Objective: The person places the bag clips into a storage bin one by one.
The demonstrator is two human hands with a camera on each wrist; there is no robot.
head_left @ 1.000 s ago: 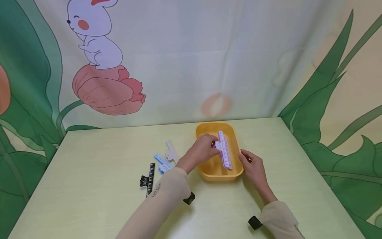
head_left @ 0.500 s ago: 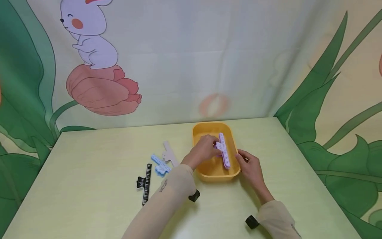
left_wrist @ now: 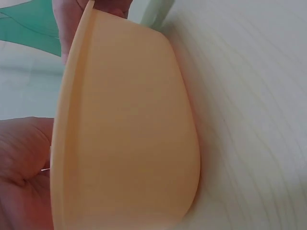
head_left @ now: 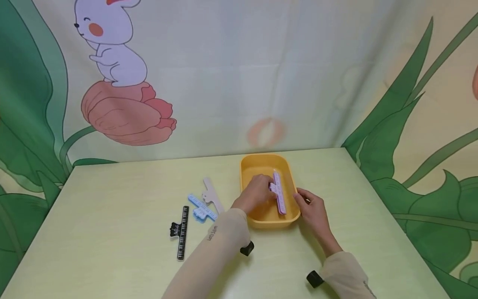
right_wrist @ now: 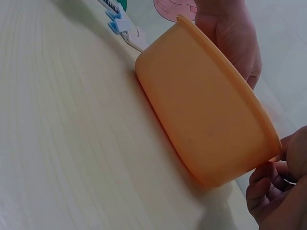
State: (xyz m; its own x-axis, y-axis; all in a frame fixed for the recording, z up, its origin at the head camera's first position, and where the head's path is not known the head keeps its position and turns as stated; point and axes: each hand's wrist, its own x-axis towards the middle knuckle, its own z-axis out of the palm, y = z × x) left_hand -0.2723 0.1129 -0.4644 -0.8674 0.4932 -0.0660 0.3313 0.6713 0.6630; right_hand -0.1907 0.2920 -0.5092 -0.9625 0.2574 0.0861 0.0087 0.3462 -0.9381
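My left hand point(head_left: 257, 193) reaches down into a yellow plastic bin point(head_left: 269, 223) and pinches a long purple music clip point(head_left: 279, 193) by its handle, the clip lying lengthwise low inside the bin. The bin's near wall hides this clip in both wrist views. My right hand point(head_left: 313, 209) grips the bin's right rim between thumb and fingers, as the right wrist view shows with the fingers point(right_wrist: 261, 189) curled at the corner. Left of the bin lie a blue clip point(head_left: 201, 207), a pale white clip point(head_left: 211, 194) and a black clip with piano keys point(head_left: 182, 233).
Everything stands on a pale wood-grain table point(head_left: 112, 216). Behind it hangs a curtain point(head_left: 209, 104) printed with a rabbit and flowers. My left forearm crosses in front of the loose clips, near the white clip's lower end.
My left hand has lowered the purple clip deeper into the bin. My right hand stays on the rim. The whole head view has shifted slightly.
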